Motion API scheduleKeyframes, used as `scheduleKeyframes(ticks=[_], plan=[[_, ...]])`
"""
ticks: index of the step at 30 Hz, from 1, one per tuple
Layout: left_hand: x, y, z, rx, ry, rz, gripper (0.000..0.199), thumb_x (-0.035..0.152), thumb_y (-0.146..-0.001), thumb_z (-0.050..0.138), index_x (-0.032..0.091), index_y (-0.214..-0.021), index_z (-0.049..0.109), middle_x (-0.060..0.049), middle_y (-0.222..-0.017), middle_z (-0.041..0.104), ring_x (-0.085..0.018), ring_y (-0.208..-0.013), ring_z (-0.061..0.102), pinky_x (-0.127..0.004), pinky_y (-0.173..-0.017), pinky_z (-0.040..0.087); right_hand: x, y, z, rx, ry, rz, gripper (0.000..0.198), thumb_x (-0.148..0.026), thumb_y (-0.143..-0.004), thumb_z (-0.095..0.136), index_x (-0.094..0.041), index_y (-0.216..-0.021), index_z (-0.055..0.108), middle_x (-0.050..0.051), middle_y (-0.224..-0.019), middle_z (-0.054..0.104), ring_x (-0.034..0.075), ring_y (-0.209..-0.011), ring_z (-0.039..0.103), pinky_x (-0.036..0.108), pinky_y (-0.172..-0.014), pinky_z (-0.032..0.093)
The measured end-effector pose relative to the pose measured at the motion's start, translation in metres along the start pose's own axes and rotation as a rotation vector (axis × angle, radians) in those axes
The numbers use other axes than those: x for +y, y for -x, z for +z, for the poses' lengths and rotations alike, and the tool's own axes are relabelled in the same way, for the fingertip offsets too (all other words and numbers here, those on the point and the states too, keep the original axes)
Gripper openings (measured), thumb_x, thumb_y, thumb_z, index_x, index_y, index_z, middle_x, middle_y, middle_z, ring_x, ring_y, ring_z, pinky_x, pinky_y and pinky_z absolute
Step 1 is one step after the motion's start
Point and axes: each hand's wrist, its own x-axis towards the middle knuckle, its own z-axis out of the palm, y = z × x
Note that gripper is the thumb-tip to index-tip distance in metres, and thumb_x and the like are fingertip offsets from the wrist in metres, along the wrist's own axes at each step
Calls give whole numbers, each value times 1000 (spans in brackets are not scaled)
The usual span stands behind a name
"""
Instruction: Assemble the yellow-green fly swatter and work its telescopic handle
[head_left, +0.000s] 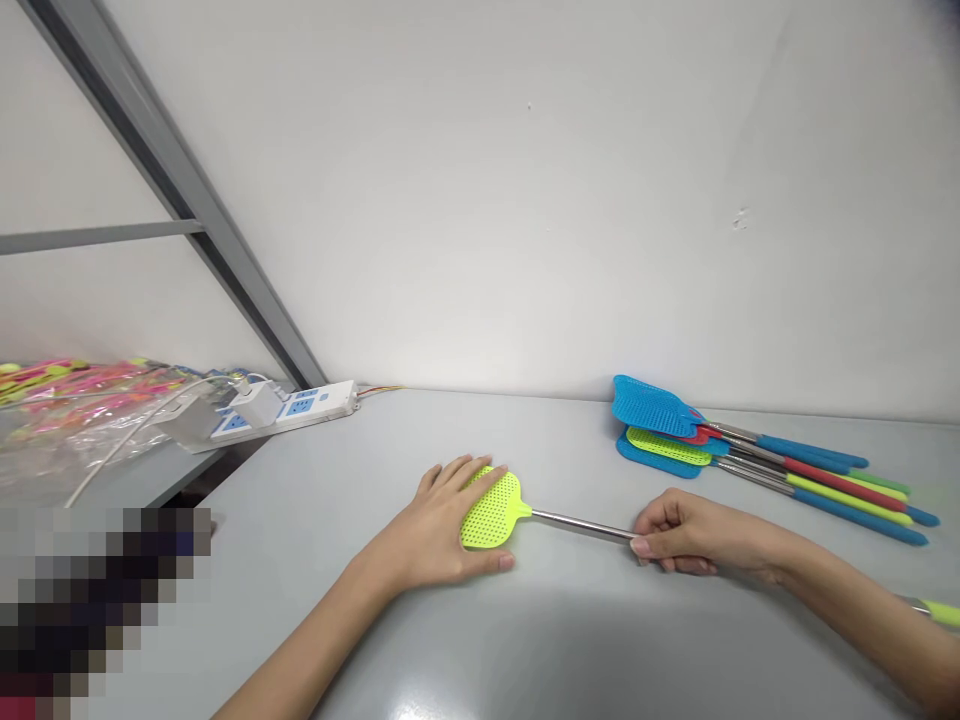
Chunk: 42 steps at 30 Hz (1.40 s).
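A yellow-green fly swatter (pixel 513 510) lies across the grey table, its perforated head to the left and its metal shaft running right. My left hand (pixel 442 530) rests on the head with fingers and thumb spread, covering its left part. Thumb and fingers of my right hand (pixel 675 535) pinch the shaft about midway. Beyond that grip, my right hand and forearm hide the shaft. At the right edge, a yellow-green handle (pixel 945 613) shows in line with it.
Behind my right hand lies a pile of blue, red and yellow-green fly swatters (pixel 652 405), handles pointing right. A white power strip (pixel 319 403) with plugs sits at the back left. Bright items in clear plastic (pixel 97 400) lie farther left. A white wall (pixel 525 200) borders the table.
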Motion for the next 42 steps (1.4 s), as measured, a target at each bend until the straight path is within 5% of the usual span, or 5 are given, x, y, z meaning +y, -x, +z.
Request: scheduleKeyframes(ticks=[7,18,42], plan=[[4,-2,0,16,-14,7,74,67,-69,42,27,-131,29,-6,-132,34,-28,-121,27,-44,-99,25,0,0,-1,6,7,15,37,-48,-65,61,-12,-70,60,-3,-54,48,3,-40,29,19,-38,17],[13,1,11,-31,-19,-22,55,55,-83,29,38,-133,12,4,-141,14,-30,-129,8,-52,-100,15,0,2,-1,-3,8,-1,38,-50,-66,60,-12,-71,59,-3,-54,47,3,-40,28,19,-38,17],[19,0,15,-54,-14,-44,47,49,-87,23,40,-132,14,6,-141,17,-33,-128,6,-59,-97,13,2,0,-2,-34,23,0,41,-52,-68,57,-12,-75,59,-2,-56,48,3,-40,27,19,-38,17]])
